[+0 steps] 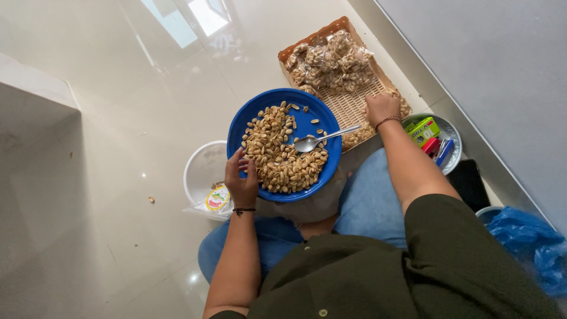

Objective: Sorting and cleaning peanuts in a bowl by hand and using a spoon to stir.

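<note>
The left hand (242,182) grips the near-left rim of the blue plate (311,118) of peanuts (277,156), a spoon (322,139) resting in it. The right hand (382,107) reaches into the woven tray (351,103) beyond, far right; I cannot tell its grip.

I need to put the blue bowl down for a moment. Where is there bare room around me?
Bare tiled floor spreads wide to the left, beyond the white tub. Ahead, tiles lie free left of the wicker tray. The right is crowded: tray with packed nut bags, metal bowl of small items, blue plastic bag. The left hand holds the blue bowl; the right hand is on the tray.
</note>
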